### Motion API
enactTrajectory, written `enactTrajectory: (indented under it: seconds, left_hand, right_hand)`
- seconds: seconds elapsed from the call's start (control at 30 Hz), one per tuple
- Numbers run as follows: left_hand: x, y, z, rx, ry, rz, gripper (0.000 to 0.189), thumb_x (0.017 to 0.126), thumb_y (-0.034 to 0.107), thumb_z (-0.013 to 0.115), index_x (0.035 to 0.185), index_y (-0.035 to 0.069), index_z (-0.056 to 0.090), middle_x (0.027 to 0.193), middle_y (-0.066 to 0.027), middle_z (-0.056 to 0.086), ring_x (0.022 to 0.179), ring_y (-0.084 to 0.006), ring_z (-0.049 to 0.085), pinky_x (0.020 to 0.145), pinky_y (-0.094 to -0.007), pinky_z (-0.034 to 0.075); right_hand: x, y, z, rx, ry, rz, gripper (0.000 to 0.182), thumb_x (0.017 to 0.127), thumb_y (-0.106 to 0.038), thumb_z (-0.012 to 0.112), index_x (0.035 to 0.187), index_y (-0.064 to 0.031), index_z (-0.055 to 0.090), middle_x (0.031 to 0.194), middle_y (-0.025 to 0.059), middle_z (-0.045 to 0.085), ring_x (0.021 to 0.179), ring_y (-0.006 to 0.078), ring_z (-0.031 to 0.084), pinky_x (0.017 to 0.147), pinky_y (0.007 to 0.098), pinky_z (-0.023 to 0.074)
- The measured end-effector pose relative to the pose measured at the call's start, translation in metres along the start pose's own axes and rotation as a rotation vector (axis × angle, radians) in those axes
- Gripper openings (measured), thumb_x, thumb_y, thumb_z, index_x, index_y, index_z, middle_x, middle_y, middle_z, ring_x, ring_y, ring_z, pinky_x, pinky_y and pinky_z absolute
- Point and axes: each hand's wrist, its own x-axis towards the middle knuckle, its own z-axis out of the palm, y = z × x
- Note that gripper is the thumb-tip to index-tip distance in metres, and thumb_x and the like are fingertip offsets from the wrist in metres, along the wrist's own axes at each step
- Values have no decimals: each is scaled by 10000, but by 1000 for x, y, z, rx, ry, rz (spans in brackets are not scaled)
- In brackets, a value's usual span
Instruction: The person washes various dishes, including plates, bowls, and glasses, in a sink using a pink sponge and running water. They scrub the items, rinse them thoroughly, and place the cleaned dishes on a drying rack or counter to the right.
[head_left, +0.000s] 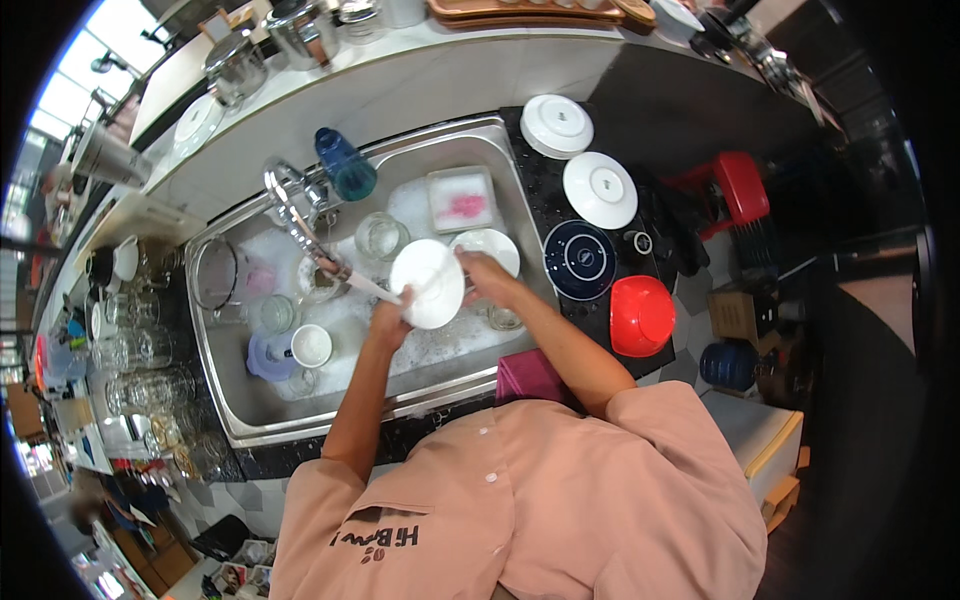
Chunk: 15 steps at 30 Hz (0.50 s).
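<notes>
A white saucer (429, 289) is held between my two hands over the soapy sink (214, 375). My left hand (391, 319) grips its lower left edge, and my right hand (484, 276) has its right edge. Water streams from the chrome faucet (289, 214) towards the saucer's left side. Partly behind my right hand lies another white saucer (499, 251) in the suds. A clear glass bowl (381, 237) and a square container of foam (460, 199) stand farther back. Left of my left hand are a white cup (311, 346) and a lilac bowl (268, 358).
White plates (556, 124), a dark blue plate (580, 259) and a red bowl (643, 316) rest upside down on the right-hand counter. Several glasses (139, 349) line the left counter. A blue bottle (346, 165) stands at the sink's back rim. Metal pitchers (300, 34) occupy the ledge behind.
</notes>
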Motion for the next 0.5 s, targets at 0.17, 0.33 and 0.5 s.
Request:
enactTrajectory:
  seconds: [0.17,0.33,0.5]
  left_hand:
    - [-69,34,-19,549,362,403,139,900,78,629,1004,42,715,876,-22,672,825,-159,614,697,-294,454]
    - [-121,56,7,1418,257,1078,322,679,-51,636,908,136,763,791,-69,598,799,-284,578,765,-383,430]
    - [-127,58,17,1542,147,1191,466,622,-39,680,1061,115,693,973,-80,605,936,-322,556,865,-434,411]
  right_hand:
    - [-2,18,34,222,-211,266,774,974,-670,274,1324,-15,493,1360,195,503,1226,372,534,860,611,518]
    - [25,39,54,237,-420,610,594,986,-486,475,1335,-6,478,1346,234,492,1185,387,557,868,593,526]
    - [22,32,48,381,-216,320,424,895,-117,680,1213,119,527,1137,196,628,1020,323,643,812,448,562]
